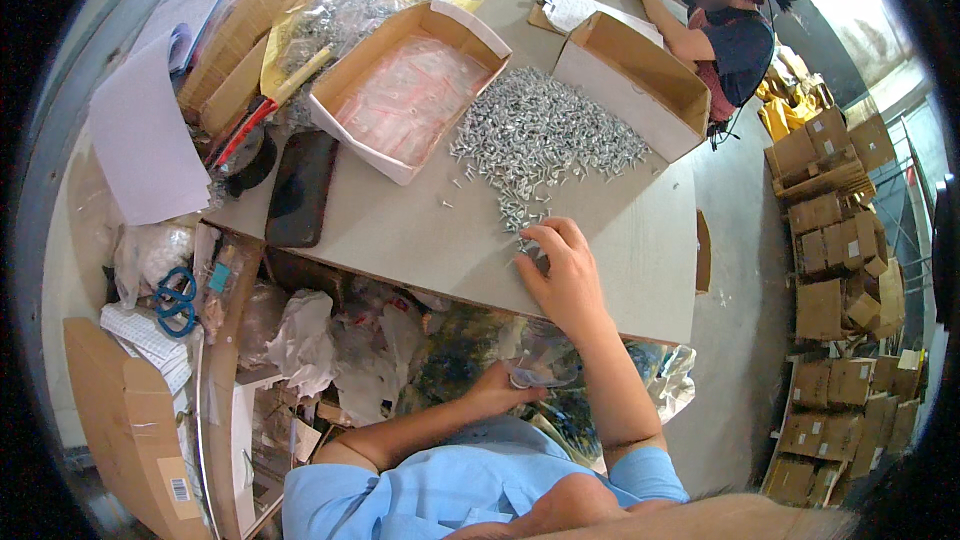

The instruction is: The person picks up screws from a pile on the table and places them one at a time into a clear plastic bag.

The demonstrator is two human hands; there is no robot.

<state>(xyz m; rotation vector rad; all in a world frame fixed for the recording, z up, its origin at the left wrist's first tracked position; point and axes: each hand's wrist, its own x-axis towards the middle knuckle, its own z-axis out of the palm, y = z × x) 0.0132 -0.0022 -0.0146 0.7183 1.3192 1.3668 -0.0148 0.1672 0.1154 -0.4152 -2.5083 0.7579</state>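
Below the worktop (420, 230) edge, my left hand (497, 390) pinches a small clear plastic bag (540, 372) near my lap. Up on the worktop I see my right hand (560, 265), fingers curled down and touching the loose screws trailing from the grey screw pile (540, 135). That pile lies between two open cardboard boxes (640, 80).
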